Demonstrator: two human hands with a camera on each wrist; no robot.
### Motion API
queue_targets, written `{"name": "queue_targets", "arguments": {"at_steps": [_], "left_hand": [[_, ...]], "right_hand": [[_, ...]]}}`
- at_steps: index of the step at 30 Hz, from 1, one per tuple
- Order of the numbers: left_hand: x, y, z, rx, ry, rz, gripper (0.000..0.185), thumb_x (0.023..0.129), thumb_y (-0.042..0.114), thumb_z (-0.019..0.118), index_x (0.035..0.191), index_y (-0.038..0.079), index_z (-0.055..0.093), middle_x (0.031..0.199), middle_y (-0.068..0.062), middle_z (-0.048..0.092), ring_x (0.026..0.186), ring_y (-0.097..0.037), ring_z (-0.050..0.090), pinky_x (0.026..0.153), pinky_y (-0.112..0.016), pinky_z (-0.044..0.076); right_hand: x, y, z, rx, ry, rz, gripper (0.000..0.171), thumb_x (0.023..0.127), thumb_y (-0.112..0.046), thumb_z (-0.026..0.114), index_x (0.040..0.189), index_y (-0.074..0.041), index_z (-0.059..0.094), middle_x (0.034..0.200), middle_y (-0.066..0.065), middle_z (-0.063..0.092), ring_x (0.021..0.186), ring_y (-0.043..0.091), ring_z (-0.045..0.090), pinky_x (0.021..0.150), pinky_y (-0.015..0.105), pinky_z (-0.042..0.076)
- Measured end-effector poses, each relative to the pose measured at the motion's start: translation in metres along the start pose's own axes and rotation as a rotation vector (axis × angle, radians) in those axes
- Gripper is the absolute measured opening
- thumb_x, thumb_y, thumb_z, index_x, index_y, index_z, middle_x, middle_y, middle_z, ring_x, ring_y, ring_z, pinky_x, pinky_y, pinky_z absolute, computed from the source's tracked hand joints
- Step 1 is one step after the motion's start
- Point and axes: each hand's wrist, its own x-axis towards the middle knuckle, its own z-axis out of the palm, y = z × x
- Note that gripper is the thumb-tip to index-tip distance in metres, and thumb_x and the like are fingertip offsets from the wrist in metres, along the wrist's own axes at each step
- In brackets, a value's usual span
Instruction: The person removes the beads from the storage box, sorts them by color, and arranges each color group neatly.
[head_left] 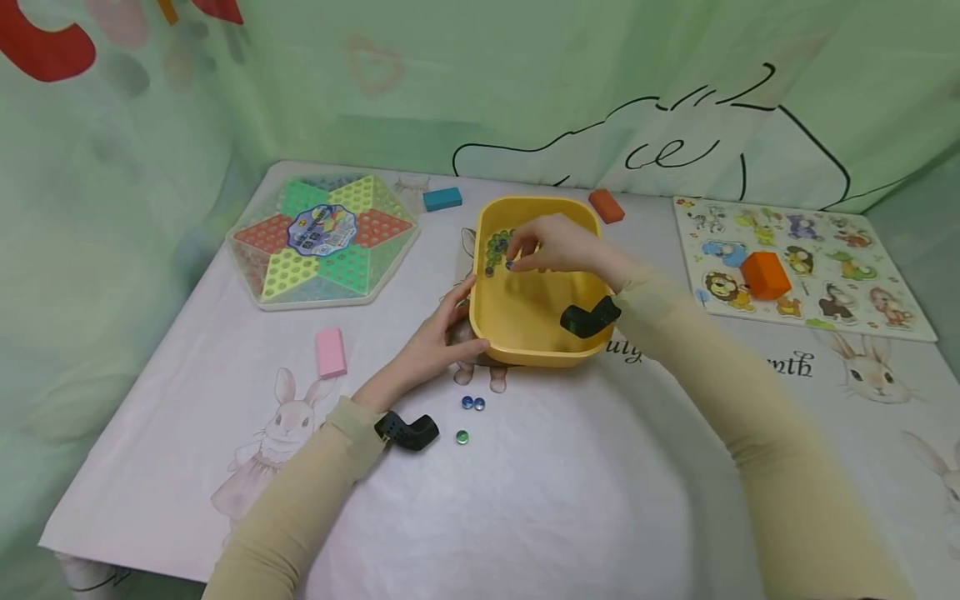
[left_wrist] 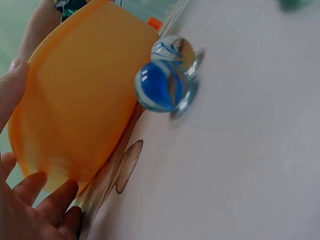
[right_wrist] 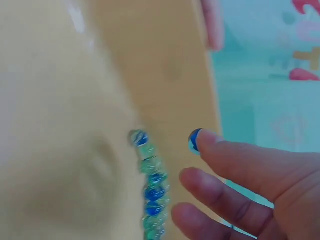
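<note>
A yellow plastic bin (head_left: 542,358) stands mid-table, its left side looking raised off the cloth. My left hand (head_left: 435,337) holds the bin's near left side, thumb at the rim and fingers against the outer wall. Inside the bin, my right hand (head_left: 558,243) pinches a blue marble (right_wrist: 194,141) between thumb and finger. Green and blue marbles (right_wrist: 154,194) are gathered along the bin's left wall. On the cloth in front of the bin lie two blue marbles (left_wrist: 161,86) side by side and a green marble (head_left: 462,437).
At the left back lies a Chinese checkers box (head_left: 322,237). A pink block (head_left: 331,352), a blue block (head_left: 442,198) and a red block (head_left: 606,206) surround the bin. An animal puzzle board (head_left: 806,267) at the right carries an orange block (head_left: 765,276).
</note>
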Motion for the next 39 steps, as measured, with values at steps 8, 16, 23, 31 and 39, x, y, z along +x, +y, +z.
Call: {"name": "queue_targets", "arguments": {"at_steps": [8,16,23,31,39], "left_hand": [[0.001,0.000,0.000,0.007,0.006,-0.022,0.083,0.088,0.024,0.064,0.148,0.033,0.007,0.155,0.001,0.017,0.138,-0.019,0.028,0.114,-0.043,0.014],[-0.002,0.010,-0.001,0.018,0.012,-0.052,0.083,0.088,0.020,0.063,0.149,0.029,0.007,0.156,0.001,0.011,0.138,-0.023,0.028,0.114,-0.045,0.014],[0.000,0.000,-0.001,0.022,0.007,-0.024,0.084,0.087,0.025,0.064,0.148,0.034,0.007,0.153,-0.003,0.023,0.137,-0.020,0.031,0.113,-0.045,0.018],[0.002,-0.002,0.000,0.015,0.016,0.007,0.085,0.086,0.016,0.065,0.149,0.026,0.008,0.155,-0.005,0.015,0.136,-0.026,0.032,0.111,-0.046,0.021],[0.002,0.000,0.001,0.015,0.015,-0.006,0.085,0.087,0.017,0.065,0.149,0.027,0.009,0.155,-0.001,0.014,0.135,-0.025,0.033,0.111,-0.045,0.024]], "right_hand": [[-0.027,-0.012,-0.006,0.179,0.004,-0.003,0.019,0.087,-0.020,0.065,0.101,-0.008,0.065,0.087,0.013,0.063,0.074,0.024,0.055,0.064,0.028,0.050],[-0.058,-0.029,0.007,0.290,-0.030,-0.061,0.016,0.086,-0.017,0.066,0.100,-0.008,0.064,0.083,0.010,0.061,0.070,0.021,0.053,0.063,0.029,0.050],[-0.086,-0.040,0.021,0.281,0.001,-0.140,0.015,0.085,-0.017,0.067,0.098,-0.008,0.065,0.080,0.003,0.059,0.070,0.020,0.051,0.061,0.025,0.045],[-0.110,-0.055,0.052,0.275,0.050,-0.252,0.013,0.080,-0.013,0.072,0.092,-0.013,0.067,0.073,-0.006,0.058,0.066,0.011,0.049,0.059,0.023,0.043],[-0.114,-0.056,0.086,0.290,0.006,-0.277,0.013,0.079,-0.015,0.072,0.090,-0.012,0.067,0.070,-0.008,0.059,0.061,0.004,0.049,0.057,0.020,0.045]]}}
